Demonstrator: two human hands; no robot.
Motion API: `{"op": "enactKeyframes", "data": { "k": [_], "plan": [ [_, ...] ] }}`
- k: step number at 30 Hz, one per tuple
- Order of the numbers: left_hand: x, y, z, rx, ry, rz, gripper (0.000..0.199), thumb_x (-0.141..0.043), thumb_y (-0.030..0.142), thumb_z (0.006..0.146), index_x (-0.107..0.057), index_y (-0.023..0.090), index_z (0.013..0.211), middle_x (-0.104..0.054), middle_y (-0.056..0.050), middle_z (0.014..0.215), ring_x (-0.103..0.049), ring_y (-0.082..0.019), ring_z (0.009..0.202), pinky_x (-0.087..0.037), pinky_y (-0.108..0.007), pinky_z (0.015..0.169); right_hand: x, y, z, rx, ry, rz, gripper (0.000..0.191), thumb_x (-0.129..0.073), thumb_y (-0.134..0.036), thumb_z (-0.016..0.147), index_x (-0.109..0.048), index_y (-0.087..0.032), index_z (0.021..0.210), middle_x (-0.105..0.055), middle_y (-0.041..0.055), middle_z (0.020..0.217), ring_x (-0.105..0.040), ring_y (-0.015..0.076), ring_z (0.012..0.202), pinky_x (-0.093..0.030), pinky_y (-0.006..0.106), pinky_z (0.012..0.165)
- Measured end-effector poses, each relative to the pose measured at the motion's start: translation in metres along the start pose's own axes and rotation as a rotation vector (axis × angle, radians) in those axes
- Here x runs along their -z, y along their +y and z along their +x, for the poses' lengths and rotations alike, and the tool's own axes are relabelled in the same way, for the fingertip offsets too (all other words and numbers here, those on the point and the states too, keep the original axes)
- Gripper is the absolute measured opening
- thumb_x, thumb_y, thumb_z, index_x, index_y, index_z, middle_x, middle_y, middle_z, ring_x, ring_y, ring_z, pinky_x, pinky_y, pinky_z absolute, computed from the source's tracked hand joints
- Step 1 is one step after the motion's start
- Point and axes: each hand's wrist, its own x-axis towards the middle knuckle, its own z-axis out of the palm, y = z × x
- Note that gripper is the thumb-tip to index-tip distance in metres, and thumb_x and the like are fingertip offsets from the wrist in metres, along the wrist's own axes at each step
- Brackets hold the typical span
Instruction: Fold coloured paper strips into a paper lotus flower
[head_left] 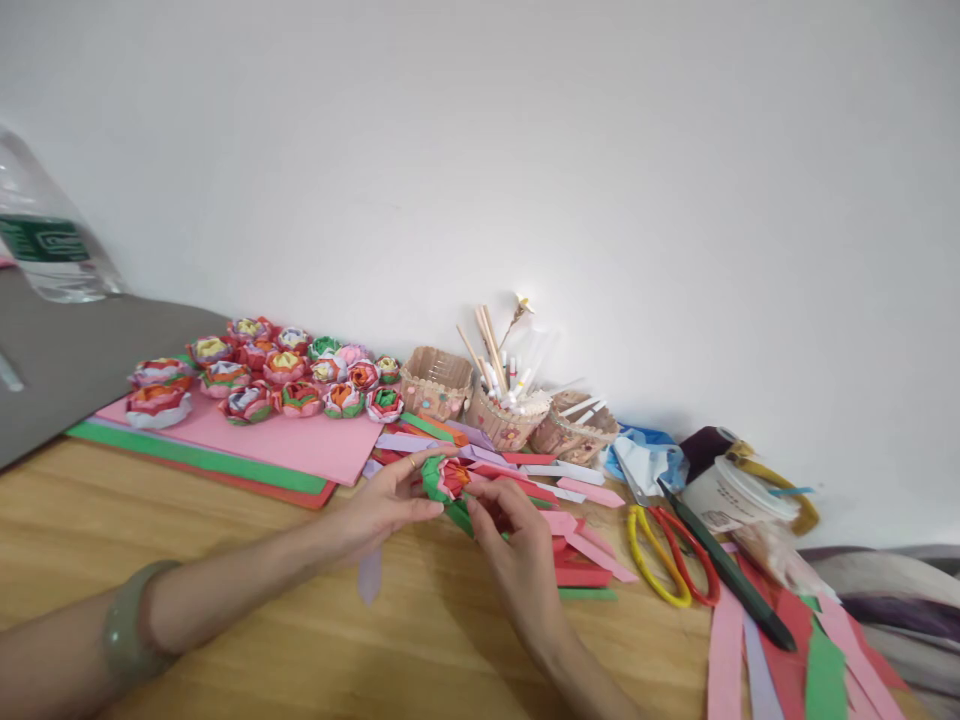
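Between my two hands, just above the wooden table (285, 600), is a small paper flower (444, 479) with green, pink, red and orange petals. My left hand (394, 497) grips its left side between thumb and fingers. On the right side, my right hand (514, 520) pinches the flower's edge with thumb and fingertips. Folded paper strips (574, 490) in pink, red, white, purple and green lie spread behind and beside my hands. A group of finished-looking paper flowers (285, 367) sits at the left on stacked coloured paper sheets (330, 448).
Three decorated baskets (437, 385) stand by the wall, two of them holding sticks and pens. Scissors (671, 560), a dark green-black long tool (739, 575), a white lidded tub (739, 495) and cut paper strips (825, 660) are at the right. A water bottle (56, 245) stands far left.
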Motion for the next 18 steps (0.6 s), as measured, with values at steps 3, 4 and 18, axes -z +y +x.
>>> {"op": "enactKeyframes", "data": {
  "k": [3,4,18],
  "plan": [
    [-0.0017,0.0022,-0.0005,-0.009,0.011,0.070,0.053,-0.071,0.016,0.071,-0.055,0.024,0.121,-0.060,-0.007,0.124,-0.051,-0.025,0.118,-0.033,-0.040,0.103,0.0002,-0.0015,-0.0001,-0.012,-0.016,-0.039,0.014,-0.054,-0.019,0.082,-0.068,-0.019,0.085,-0.067,0.0054,0.084,-0.057,0.0161,0.068,-0.042,0.025,0.056],
    [-0.0023,0.0023,-0.0007,-0.012,0.018,0.109,0.053,-0.071,0.016,0.071,-0.055,0.024,0.121,-0.059,-0.006,0.125,-0.050,-0.025,0.118,-0.033,-0.040,0.103,0.0002,-0.0016,-0.0001,-0.025,-0.018,-0.042,0.014,-0.054,-0.019,0.082,-0.068,-0.020,0.084,-0.067,0.0052,0.084,-0.057,0.0160,0.068,-0.042,0.025,0.056],
    [-0.0083,0.0023,-0.0039,-0.133,0.082,0.353,0.050,-0.070,0.014,0.070,-0.058,0.023,0.118,-0.048,-0.008,0.134,-0.045,-0.026,0.123,-0.033,-0.040,0.105,-0.0008,-0.0018,0.0023,-0.165,-0.065,0.111,0.012,-0.057,-0.025,0.078,-0.066,-0.017,0.077,-0.060,0.0022,0.070,-0.049,0.0133,0.059,-0.040,0.023,0.050]
  ]
}}
